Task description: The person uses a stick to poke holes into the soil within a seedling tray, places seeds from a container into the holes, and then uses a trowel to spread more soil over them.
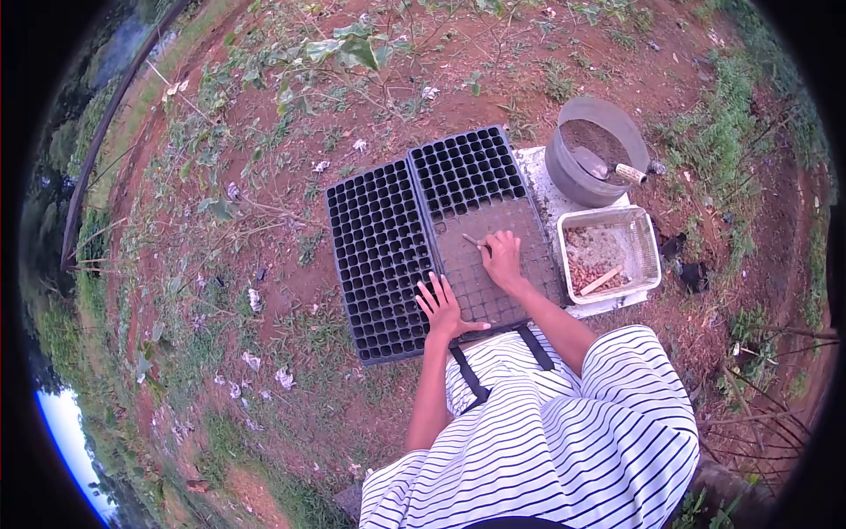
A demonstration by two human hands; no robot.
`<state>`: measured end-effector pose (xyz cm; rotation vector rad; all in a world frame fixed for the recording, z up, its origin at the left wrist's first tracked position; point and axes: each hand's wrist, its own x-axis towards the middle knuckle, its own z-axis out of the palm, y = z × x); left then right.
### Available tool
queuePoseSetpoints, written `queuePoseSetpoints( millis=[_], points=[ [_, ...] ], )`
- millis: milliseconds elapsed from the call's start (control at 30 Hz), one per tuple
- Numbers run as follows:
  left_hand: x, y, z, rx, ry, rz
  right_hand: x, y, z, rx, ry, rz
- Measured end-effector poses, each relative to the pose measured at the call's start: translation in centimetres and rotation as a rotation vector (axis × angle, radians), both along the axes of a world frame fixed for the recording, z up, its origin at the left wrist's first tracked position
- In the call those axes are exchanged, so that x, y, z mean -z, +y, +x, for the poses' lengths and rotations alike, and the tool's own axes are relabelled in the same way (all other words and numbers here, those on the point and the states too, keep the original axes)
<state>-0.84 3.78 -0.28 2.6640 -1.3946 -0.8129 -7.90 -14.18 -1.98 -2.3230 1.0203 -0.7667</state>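
Two black seedling trays lie side by side in front of me. The left tray (374,256) shows empty cells. On the right tray (467,167), the far cells are empty and the nearer ones are filled and covered with brown soil (480,282). My right hand (502,260) is over the soil-filled part, fingers closed on a small stick (473,240) that points to the left. My left hand (445,313) rests with spread fingers at the near edges of the trays, where they meet.
Right of the trays, a white board (538,167) carries a grey tub (573,181) of soil with a scoop (590,163) in it. Nearer stands a white basket (654,251) holding small brown pieces and a wooden stick (602,280). Leafy plants (352,48) grow beyond the trays.
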Motion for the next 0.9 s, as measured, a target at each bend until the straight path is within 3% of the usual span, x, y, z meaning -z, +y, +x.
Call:
queuePoseSetpoints(
  millis=[167,300,400,500,567,700,733,800,900],
  points=[
    [0.2,0.3,0.0,0.004,0.017,-0.05,-1.2,1.3,-2.0,-0.209,0.008,0.031],
    [0.2,0.5,-0.2,0.003,0.026,-0.118,-2.0,1.9,-3.9,-0.199,0.103,0.07],
    [0.0,0.5,-0.1,-0.026,0.002,-0.08,-2.3,0.7,-5.1,-0.293,-0.031,0.224],
    [0.0,0.6,-0.1,-0.021,-0.004,-0.078,-3.2,-1.9,-7.0,-0.139,-0.165,0.209],
    [0.1,0.7,0.0,-0.02,0.007,-0.087,-4.8,-4.1,-9.1,0.226,-0.246,0.083],
    [0.3,0.6,0.0,-0.03,0.019,-0.094,-0.4,-7.9,-15.1,0.599,0.018,-0.133],
    [0.5,0.8,0.1,-0.027,0.009,-0.125,1.0,-8.7,-16.6,0.599,0.019,-0.136],
    [0.7,0.8,0.1,-0.023,-0.005,-0.152,2.7,-9.9,-19.0,0.513,-0.026,0.265],
    [1.0,1.0,0.1,-0.022,0.0,-0.16,2.5,-9.8,-19.9,0.428,-0.044,0.329]
  ],
)
